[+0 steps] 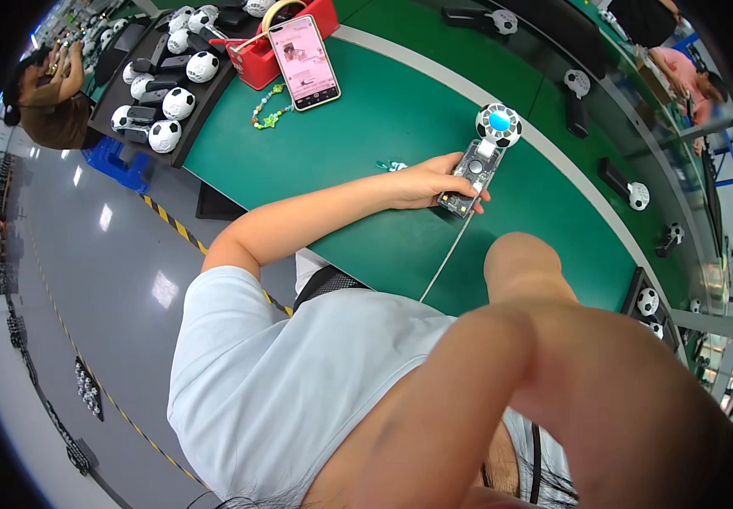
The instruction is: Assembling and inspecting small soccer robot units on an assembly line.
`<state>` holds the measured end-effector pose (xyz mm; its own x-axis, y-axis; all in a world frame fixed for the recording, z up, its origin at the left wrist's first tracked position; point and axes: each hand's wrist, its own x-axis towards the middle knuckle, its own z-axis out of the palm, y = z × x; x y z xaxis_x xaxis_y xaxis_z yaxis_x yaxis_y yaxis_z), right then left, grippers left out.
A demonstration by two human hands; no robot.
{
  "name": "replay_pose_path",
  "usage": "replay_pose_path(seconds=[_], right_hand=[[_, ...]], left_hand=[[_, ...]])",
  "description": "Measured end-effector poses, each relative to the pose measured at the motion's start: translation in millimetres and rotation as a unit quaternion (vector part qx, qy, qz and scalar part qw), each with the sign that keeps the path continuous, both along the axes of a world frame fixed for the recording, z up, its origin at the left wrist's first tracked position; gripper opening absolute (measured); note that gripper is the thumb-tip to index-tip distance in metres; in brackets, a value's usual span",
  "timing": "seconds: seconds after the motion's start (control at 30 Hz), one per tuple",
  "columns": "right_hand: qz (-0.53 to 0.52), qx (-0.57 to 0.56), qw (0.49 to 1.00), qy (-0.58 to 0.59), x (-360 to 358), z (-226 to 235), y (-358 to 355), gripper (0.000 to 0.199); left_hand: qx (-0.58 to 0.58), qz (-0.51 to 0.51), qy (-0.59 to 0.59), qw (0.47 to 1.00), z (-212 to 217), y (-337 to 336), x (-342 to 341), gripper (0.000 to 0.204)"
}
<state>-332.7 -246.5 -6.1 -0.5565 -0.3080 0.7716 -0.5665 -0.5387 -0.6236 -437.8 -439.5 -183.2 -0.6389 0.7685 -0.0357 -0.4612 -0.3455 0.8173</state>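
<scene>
My left hand [430, 182] is wrapped round the handle of a handheld device with a football-shaped head [499, 125]. The head is black and white with a bright blue round centre. Its clear dark handle [473, 174] shows a round part and a circuit board inside. My thumb lies across the handle, and the device points up and to the right above the green table [349, 229]. My right arm [532, 271] is bent and raised very close to the camera, large and blurred. The fingers of my right hand cannot be made out.
A phone [304, 64] leans against a red container [252, 64], with a beaded strap [271, 106] beside it. A dark tray [186, 140] of similar devices stands at the far left. More devices [576, 85] lie on a green belt beyond the curved edge. Other people work farther off.
</scene>
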Motion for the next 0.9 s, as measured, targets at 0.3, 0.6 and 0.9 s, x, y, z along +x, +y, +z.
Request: replay_pose_path(seconds=[0.3,0.6,0.9], right_hand=[[-0.03,-0.019,0.999,0.0,-129.9,7.2,-51.3,0.05],[-0.498,0.494,0.697,-0.149,-345.2,-152.5,-16.6,0.065],[-0.63,0.493,0.566,-0.198,-385.5,-172.0,-88.2,0.062]], left_hand=[[0.013,0.013,0.029,0.999,2.5,16.0,4.0,0.046],[-0.006,0.048,-0.021,0.999,6.8,13.3,5.1,0.053],[-0.01,0.079,-0.07,0.994,12.5,5.2,4.1,0.054]])
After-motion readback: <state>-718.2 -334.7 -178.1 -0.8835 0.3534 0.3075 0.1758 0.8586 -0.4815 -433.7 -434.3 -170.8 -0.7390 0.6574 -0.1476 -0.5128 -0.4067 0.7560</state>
